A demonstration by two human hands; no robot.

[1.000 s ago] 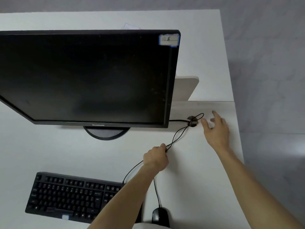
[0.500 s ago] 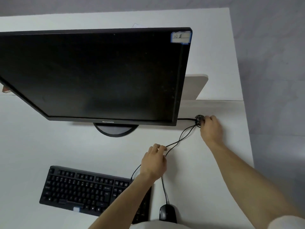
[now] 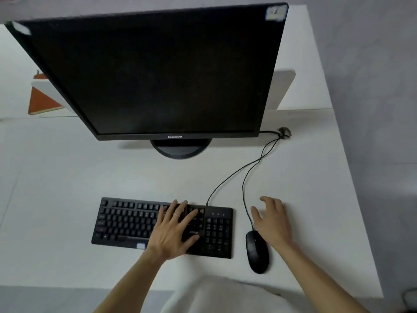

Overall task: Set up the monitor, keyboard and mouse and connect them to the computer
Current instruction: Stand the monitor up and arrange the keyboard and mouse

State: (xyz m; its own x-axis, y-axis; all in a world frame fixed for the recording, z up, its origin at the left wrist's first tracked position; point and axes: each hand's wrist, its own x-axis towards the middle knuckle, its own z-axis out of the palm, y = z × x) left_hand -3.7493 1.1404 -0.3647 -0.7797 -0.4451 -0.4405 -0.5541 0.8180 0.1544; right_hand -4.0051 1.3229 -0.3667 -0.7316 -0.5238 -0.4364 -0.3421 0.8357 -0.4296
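Your white desk carries the black Lenovo monitor at the back, screen towards you. The keyboard lies in front, long axis left to right; your left hand rests on its right half, fingers spread. The mouse points away from you; your right hand is open just beside it, holding nothing. 2 cables reach the grommet.

Both forearms are bare. A thin ring sits on a finger of the left hand — and the garment over the body is pale, whitish cloth.
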